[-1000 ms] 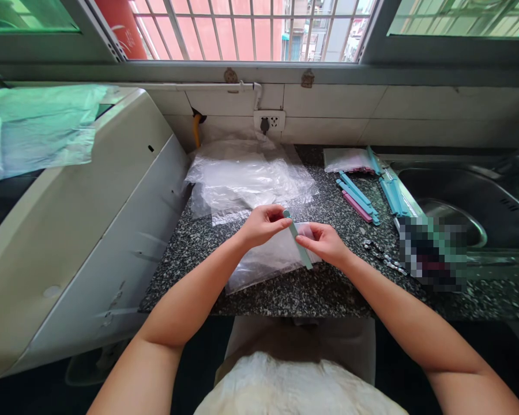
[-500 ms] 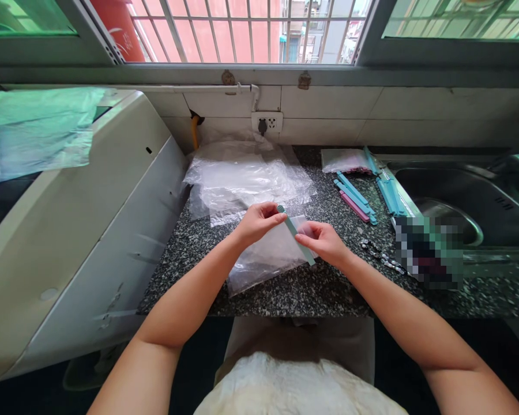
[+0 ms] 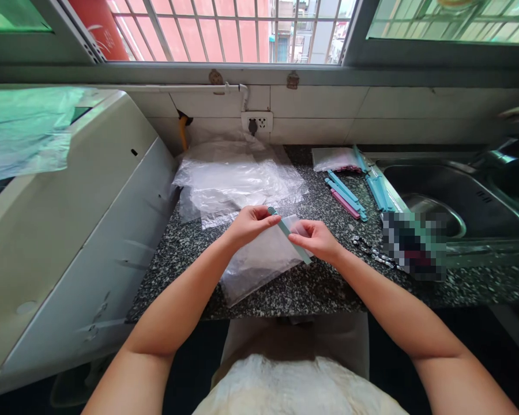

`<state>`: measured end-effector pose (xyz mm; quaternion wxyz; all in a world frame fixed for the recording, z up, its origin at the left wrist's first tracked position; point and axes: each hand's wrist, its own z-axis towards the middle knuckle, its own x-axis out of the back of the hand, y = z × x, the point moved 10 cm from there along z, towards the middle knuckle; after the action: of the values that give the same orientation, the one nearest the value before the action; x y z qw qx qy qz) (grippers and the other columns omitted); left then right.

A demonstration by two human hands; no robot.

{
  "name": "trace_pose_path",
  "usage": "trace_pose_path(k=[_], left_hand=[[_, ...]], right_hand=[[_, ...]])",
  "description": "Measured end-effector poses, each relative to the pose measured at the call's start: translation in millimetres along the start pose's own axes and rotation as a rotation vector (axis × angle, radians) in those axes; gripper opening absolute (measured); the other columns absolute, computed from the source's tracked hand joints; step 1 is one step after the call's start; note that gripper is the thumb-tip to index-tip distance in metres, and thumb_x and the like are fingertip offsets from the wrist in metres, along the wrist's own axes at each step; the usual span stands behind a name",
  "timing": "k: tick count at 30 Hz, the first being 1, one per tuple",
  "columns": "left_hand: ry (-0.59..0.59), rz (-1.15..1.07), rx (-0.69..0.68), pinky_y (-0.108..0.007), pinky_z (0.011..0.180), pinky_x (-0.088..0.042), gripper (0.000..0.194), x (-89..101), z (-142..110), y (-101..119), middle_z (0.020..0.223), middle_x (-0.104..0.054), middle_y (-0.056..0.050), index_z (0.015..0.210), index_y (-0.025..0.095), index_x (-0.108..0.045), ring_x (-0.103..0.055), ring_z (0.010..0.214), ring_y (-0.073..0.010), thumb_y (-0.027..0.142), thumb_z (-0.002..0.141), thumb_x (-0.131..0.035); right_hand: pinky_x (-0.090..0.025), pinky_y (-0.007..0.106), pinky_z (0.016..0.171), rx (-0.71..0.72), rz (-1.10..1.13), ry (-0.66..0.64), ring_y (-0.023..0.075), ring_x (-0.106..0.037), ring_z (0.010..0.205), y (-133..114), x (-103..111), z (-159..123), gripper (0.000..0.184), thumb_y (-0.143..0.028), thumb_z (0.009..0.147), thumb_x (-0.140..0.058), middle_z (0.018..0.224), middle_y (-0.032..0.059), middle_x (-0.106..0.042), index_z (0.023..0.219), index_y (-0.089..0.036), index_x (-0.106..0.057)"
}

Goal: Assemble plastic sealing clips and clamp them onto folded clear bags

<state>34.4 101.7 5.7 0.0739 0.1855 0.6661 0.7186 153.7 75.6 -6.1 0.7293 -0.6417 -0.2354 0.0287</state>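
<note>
A slim blue-green bag sealing clip (image 3: 300,252) slants across the edge of a clear plastic bag (image 3: 259,268) near the counter's front. My left hand (image 3: 253,223) pinches the clip's upper end between thumb and fingers. Lower down, my right hand (image 3: 315,239) is closed on the clip's middle, with the bag's edge bunched beside its fingers. Whether the clip is fastened along the bag cannot be made out. The rest of the bag lies flat on the speckled counter, partly under my left hand.
Clear bags (image 3: 242,176) are piled toward the wall. Blue clips (image 3: 346,193) and a pink clip (image 3: 345,204) lie to the right, near a small packet (image 3: 335,159). More blue clips (image 3: 379,192) rest beside the metal sink (image 3: 497,222). A pale appliance (image 3: 90,190) bounds the left.
The view has shifted slightly right. Both hands keep their grip on the clip, which slants a little more, and the bag has turned slightly beneath it.
</note>
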Motion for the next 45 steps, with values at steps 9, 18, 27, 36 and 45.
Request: trace_pose_path(k=[9,18,27,36,45], left_hand=[[0.251,-0.186,-0.012,-0.022,0.044,-0.021,0.042,25.3,-2,4,0.045,-0.037,0.005,0.047,0.015,-0.047,-0.030,0.046,-0.0052,0.048,0.057,-0.073],[0.319,-0.214,-0.024,-0.023,0.045,-0.021,0.042,34.5,0,-2,0.044,-0.036,0.006,0.045,0.016,-0.045,-0.029,0.044,-0.0049,0.045,0.059,-0.071],[0.159,-0.161,0.049,-0.022,0.050,-0.033,0.032,18.3,0,2,0.056,-0.057,0.001,0.064,0.014,-0.064,-0.045,0.053,-0.0080,0.044,0.059,-0.073],[0.121,-0.046,-0.008,-0.022,0.051,-0.034,0.029,12.2,1,3,0.057,-0.060,0.000,0.062,0.015,-0.066,-0.045,0.053,-0.0080,0.044,0.066,-0.068],[0.096,0.012,-0.039,-0.023,0.047,-0.027,0.032,7.9,2,3,0.049,-0.050,0.002,0.057,0.015,-0.062,-0.036,0.048,-0.0069,0.045,0.068,-0.066]], right_hand=[[-0.029,0.023,0.053,-0.085,0.095,0.033,0.0087,-0.038,0.056,9,11,3,0.044,-0.059,0.063,-0.065,0.059,-0.0033,-0.045,0.064,-0.017,-0.053],[-0.018,0.024,0.049,-0.058,0.027,0.122,0.0065,-0.026,0.051,5,23,2,0.048,-0.059,0.063,-0.065,0.053,-0.0062,-0.031,0.052,-0.018,-0.042],[-0.026,0.024,0.050,-0.016,0.091,0.204,0.0084,-0.035,0.053,5,39,3,0.045,-0.061,0.063,-0.065,0.054,-0.0042,-0.041,0.059,-0.017,-0.052],[-0.028,0.025,0.050,0.021,0.066,0.289,0.0094,-0.036,0.053,-4,51,1,0.049,-0.066,0.061,-0.064,0.054,-0.0030,-0.042,0.059,-0.018,-0.053],[-0.029,0.026,0.052,0.049,0.046,0.369,0.0102,-0.035,0.055,-5,65,0,0.047,-0.064,0.062,-0.064,0.056,-0.0022,-0.043,0.059,-0.018,-0.053]])
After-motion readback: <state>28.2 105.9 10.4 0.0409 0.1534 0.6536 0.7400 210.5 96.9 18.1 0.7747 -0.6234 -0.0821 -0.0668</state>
